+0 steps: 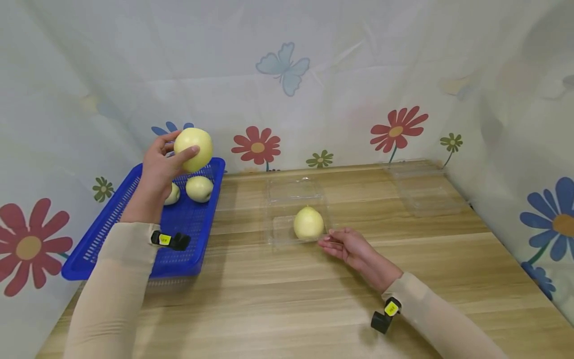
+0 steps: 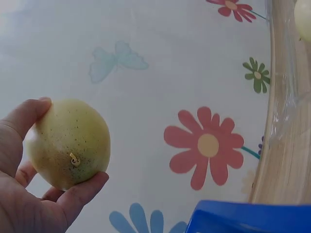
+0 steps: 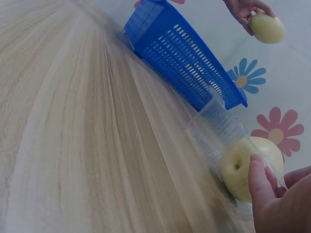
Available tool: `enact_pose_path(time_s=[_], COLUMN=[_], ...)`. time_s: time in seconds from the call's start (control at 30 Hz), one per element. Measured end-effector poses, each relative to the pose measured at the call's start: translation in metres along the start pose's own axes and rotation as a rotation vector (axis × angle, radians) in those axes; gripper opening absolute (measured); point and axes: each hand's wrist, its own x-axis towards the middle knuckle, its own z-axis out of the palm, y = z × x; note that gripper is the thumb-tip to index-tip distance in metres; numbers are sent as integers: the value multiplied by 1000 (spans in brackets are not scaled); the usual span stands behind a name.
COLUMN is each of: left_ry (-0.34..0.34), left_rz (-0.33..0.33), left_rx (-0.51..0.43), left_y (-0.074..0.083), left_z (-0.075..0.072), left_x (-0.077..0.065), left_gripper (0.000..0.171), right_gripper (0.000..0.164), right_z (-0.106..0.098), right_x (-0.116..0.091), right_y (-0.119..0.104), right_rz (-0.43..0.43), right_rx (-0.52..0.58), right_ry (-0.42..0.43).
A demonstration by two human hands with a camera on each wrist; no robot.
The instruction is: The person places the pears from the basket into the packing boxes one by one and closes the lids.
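We observed a smooth-skinned, finely speckled fruit (image 2: 73, 136), a thin, glossy plastic box (image 1: 282, 228), a plastic basket (image 1: 181, 267), a wood-grained tabletop (image 1: 251, 299) and matt cloth sleeves (image 1: 112, 284).

In the head view, part of the blue basket (image 1: 210, 219) is covered by the left sleeve (image 1: 112, 279); one pear (image 1: 172, 195) inside is partly hidden behind the left hand's (image 1: 160, 160) wrist. Lettering on the yellow labels (image 1: 165, 240) is too small to be read. In the left wrist view, the basket is cropped by the bottom edge; in the right, the right hand (image 3: 284, 206) is cropped.
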Motion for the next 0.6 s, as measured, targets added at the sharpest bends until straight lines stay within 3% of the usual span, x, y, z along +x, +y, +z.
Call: enact_pose_path(time_s=[0.33,0.6], left_ry=[-38,-24], left_rz=[88,81], left_rx=[-42,-84], left_y=[10,15], left_z=[25,42], left_x=[-10,-13], left_gripper=[76,73], right_gripper=[11,11], right_z=[0,0], right_x=[0,1], right_y=[1,1], right_rz=[-9,-13], right_rx=[24,27], right_ry=[-7,-8])
